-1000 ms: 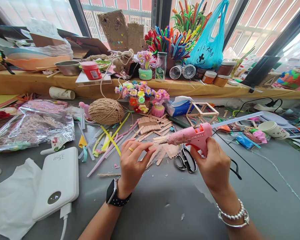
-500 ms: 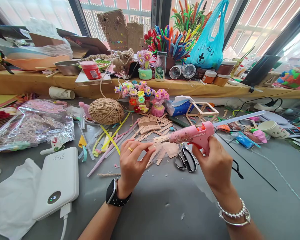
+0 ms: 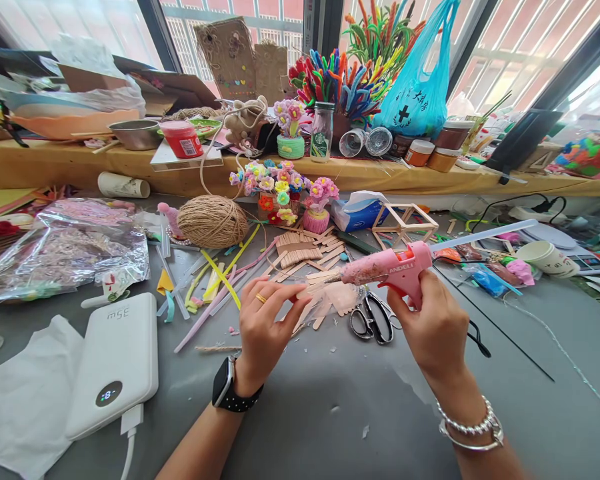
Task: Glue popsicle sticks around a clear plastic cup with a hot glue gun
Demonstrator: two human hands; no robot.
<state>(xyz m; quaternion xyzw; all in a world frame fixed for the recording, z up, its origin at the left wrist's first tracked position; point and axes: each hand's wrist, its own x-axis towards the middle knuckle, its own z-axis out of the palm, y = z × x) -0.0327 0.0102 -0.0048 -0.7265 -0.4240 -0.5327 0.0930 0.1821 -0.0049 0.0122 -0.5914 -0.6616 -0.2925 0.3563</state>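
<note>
My right hand (image 3: 433, 320) is wrapped around the handle of a pink hot glue gun (image 3: 380, 265), with a long translucent glue stick (image 3: 485, 239) out of its back end. The gun's nozzle points left, close to the fingertips of my left hand (image 3: 270, 323). Thumb and fingers of that hand are pinched together; a thin pale piece seems to be between them, but it blends into the wooden craft sticks (image 3: 325, 275) behind. Black-handled scissors (image 3: 373, 319) lie on the table between my hands. Beyond the gun stands an open frame of wooden sticks (image 3: 405, 227).
A white power bank (image 3: 115, 367) with a cable lies at the left. Behind are a twine ball (image 3: 213, 222), yellow strips (image 3: 230, 267) and pipe-cleaner flowers (image 3: 280, 187). A paper cup (image 3: 547, 259) lies at the right. Jars and a blue bag (image 3: 415, 93) fill the ledge.
The glue gun and my right hand have shifted slightly to the right, drawing the nozzle a little away from my left fingertips. My left hand stays in place.
</note>
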